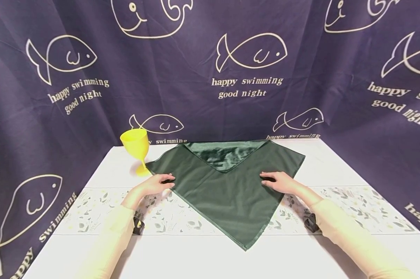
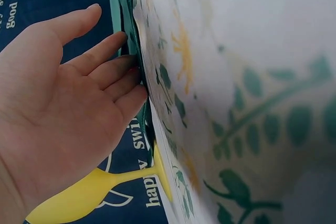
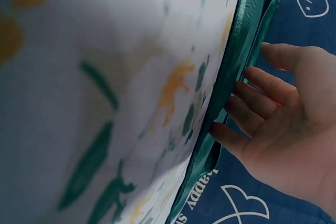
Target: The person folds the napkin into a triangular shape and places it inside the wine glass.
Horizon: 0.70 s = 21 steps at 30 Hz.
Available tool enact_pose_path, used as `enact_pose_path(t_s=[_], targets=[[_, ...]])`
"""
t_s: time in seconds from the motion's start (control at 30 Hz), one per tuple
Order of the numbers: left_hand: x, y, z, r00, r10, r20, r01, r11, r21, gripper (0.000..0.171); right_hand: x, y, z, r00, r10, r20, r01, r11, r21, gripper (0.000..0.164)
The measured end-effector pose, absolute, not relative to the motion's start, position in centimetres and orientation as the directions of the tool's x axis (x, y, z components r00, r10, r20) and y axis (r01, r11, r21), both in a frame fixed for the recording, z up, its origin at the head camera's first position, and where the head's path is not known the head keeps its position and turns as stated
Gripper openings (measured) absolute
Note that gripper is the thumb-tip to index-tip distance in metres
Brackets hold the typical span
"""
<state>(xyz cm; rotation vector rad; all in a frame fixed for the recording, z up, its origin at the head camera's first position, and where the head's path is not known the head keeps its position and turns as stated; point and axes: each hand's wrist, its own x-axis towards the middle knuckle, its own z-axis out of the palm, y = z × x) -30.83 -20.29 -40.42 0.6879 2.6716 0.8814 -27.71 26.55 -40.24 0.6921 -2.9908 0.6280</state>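
A dark green cloth (image 1: 223, 197) lies on the table, one corner pointing toward me. Its far corner is folded over toward the middle, showing a shinier side (image 1: 227, 153). My left hand (image 1: 156, 183) rests at the cloth's left edge, fingers loosely bent, thumb apart, nothing gripped. On the right edge lies my right hand (image 1: 280, 182), its fingertips touching the cloth and its thumb apart. Both wrist views show relaxed fingers against the green edge. A yellow goblet (image 1: 136, 144) stands just beyond my left hand, its base by the cloth's left corner.
The white table (image 1: 182, 259) carries a leaf-patterned band (image 1: 349, 209) across it. Dark blue curtains (image 1: 196, 85) with fish drawings and lettering hang behind the table and along both sides. Black wrist straps (image 1: 138, 225) sit on my sleeves.
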Motion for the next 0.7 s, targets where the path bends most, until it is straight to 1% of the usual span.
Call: enact_pose_path(t_s=[0.4, 0.7], targets=[[-30.74, -20.04, -40.26, -0.872, 0.482, -0.091, 0.339, 0.725, 0.599, 0.043, -27.67, 26.53, -40.19, -0.908, -0.407, 0.098, -0.412, 0.824, -0.389, 0.041], [-30.84, -20.18, -40.42, -0.893, 0.449, 0.026, 0.375, 0.711, 0.595, 0.034, -28.17, 26.7, -39.7, -0.907, -0.395, 0.147, -0.42, 0.81, -0.409, 0.035]])
